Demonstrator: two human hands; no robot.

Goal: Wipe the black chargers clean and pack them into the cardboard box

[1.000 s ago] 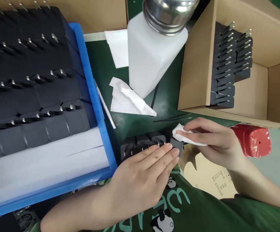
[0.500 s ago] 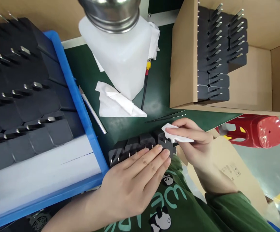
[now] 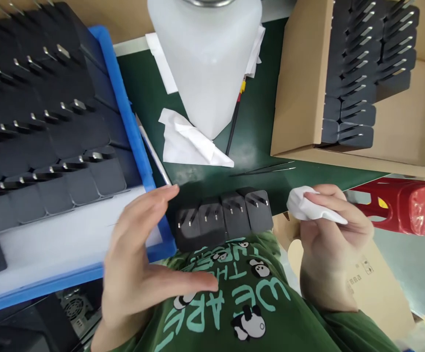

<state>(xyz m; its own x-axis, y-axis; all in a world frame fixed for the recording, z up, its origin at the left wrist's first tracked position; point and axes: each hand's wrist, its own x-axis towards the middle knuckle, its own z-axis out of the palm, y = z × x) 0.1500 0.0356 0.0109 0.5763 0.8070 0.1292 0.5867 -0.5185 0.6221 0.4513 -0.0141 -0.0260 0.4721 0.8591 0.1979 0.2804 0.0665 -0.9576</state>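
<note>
Several black plug adapters (image 3: 212,220) stand in a row at the table's near edge, metal prongs facing up. My left hand (image 3: 135,259) is open just left of them, thumb and fingers spread wide, with nothing between. Off to the right of the row, my right hand (image 3: 333,220) pinches a folded white wipe (image 3: 311,205); it is apart from the adapters. Another crumpled white wipe (image 3: 190,142) lies on the green table (image 3: 264,137) beyond the row.
At left is a blue tray (image 3: 119,98) with rows of similar adapters. A cardboard box (image 3: 304,83) at right holds more. Between them are a white bottle (image 3: 208,63), a silver pen-like knife (image 3: 154,151), dark tweezers (image 3: 265,169) and a red stool (image 3: 403,205).
My left hand has lifted off the adapters and moved left, opening wide. My right hand has drawn the wipe away to the right. The view has shifted slightly.
</note>
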